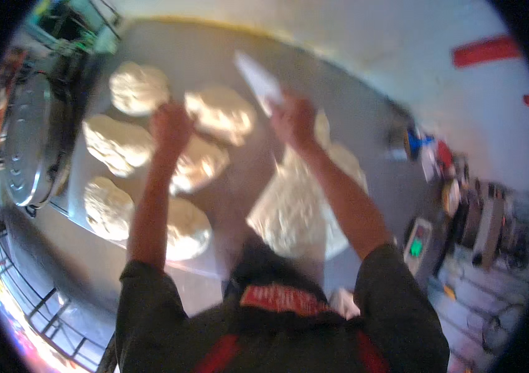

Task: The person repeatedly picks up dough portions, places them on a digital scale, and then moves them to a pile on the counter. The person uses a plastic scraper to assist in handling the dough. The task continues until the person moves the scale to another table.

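Observation:
A broad, pale blade (257, 77), blurred and probably a large knife, points up and left from my right hand (294, 116), which grips its near end above the metal worktop (241, 186). My left hand (171, 126) has its fingers curled between lumps of dough; blur hides whether it pinches anything. Around it lie a rounded dough lump (138, 86), a longer dough lump (220, 112) and another dough lump (117, 144). Partly behind my left forearm is a dough lump (201, 163). A large dough mass (292, 214) spreads below my right hand, partly covered by my right forearm.
Nearer me are two dough lumps, one at the left (108, 207) and one beside my forearm (189, 231). A large oval metal vessel (29, 140) stands off the left edge. To the right sits a device with a lit green display (416, 247). A wall (385, 37) bounds the far side.

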A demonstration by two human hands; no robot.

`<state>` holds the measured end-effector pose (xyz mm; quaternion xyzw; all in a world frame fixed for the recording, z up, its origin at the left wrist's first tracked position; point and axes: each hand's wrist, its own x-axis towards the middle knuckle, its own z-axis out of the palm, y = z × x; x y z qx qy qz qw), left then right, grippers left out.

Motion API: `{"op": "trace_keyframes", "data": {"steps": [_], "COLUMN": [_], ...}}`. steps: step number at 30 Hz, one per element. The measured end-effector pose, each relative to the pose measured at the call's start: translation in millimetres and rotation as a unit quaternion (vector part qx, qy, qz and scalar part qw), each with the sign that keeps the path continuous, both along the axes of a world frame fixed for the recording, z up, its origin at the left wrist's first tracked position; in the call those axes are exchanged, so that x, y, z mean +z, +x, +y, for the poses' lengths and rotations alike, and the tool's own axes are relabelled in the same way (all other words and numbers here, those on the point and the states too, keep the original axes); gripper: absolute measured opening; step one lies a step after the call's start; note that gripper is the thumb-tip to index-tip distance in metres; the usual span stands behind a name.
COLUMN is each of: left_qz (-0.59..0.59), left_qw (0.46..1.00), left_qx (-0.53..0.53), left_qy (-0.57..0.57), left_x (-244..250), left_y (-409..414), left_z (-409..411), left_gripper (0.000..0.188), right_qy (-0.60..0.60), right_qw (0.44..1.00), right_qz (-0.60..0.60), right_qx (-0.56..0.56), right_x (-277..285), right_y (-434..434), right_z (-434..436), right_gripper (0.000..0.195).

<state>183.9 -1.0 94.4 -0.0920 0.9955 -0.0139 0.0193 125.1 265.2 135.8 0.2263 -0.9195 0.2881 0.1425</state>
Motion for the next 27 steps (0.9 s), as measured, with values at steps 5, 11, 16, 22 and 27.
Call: {"op": "trace_keyframes", "data": {"steps": [5,11,16,22,27], "left_qz": [0.172,0.018,0.055,0.033,0.091], "left_qw": [0.868,0.892,0.861,0.873,0.852], "left_qx": [-0.106,-0.149,-0.151,-0.152,-0.255], "left_qy": [0.453,0.427,0.482,0.462,0.448], "left_x": [19,-5,-21,-11,-27], "left_y": [51,148,194,167,56], "left_z": [74,162,193,190,209], "left_gripper": [0.035,0.041,0.035,0.037,0.037], "right_qy": [-0.148,-0.340,-0.444,-0.378,-0.159], "right_qw": [0.948,0.841,0.756,0.790,0.885], "right_qz": [-0.226,-0.266,-0.269,-0.265,-0.194], "right_qx": [-0.170,-0.326,-0.398,-0.403,-0.393], "right_x": [47,43,28,4,-10], "right_y": [71,178,213,196,137], "right_z": [129,211,227,218,199], "right_gripper": [0.033,0.027,0.029,0.027,0.027]}}
